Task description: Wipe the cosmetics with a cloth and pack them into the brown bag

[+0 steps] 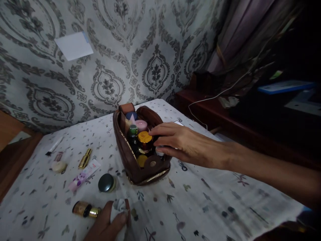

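Note:
An open brown zippered bag (122, 147) stands on the white patterned cloth, filled with jars and bottles. Inside it show a gold-lidded jar (145, 138), a green-capped bottle (133, 130) and a pink round item (141, 125). My right hand (175, 142) reaches over the bag's right side, fingers bent and closed around a small whitish item (159, 150) that they partly hide; its fingertips are beside the gold lid. Near the front edge my left hand (110, 221) is wrapped round a crumpled white cloth (118, 207), next to a dark bottle with a gold cap (82, 209).
Left of the bag lie a dark-lidded jar (106, 182), a purple-white tube (84, 174), a gold bottle (85, 158), a cream round item (59, 166) and a white tube (55, 145). A white cable (213, 98) hangs at the right. Behind is a patterned wall (135, 50).

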A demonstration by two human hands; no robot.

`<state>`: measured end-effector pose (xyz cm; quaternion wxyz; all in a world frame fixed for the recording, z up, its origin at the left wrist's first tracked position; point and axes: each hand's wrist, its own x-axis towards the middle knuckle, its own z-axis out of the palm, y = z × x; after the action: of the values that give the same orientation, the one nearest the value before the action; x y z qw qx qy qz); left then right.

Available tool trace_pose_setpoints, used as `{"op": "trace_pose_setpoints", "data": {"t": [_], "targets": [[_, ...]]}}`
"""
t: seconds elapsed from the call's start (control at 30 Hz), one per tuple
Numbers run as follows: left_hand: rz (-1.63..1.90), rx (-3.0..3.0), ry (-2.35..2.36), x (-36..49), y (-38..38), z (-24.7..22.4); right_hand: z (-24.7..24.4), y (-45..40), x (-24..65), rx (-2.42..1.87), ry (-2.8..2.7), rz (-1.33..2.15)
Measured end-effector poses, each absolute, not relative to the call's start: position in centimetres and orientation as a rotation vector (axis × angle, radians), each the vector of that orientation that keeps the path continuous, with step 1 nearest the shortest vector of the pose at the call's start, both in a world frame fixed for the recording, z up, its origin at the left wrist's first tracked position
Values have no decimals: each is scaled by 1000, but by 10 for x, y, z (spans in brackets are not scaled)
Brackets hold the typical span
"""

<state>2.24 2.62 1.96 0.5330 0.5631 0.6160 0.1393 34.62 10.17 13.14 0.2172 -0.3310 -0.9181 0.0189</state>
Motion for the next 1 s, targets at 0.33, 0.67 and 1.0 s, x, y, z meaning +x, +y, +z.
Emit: {"op": "trace_pose_setpoints", "data": {"t": [0.33, 0.67, 1.0], "targets": [[266, 1536, 1312, 18, 27, 22, 122, 103, 340, -890, -2496, -152], [387, 1627, 1212, 19, 32, 53, 116, 102, 335, -855, -2429, -307], [996, 1313, 1658, -37, 75, 71, 109, 67, 309, -940, -2150, -228]]}}
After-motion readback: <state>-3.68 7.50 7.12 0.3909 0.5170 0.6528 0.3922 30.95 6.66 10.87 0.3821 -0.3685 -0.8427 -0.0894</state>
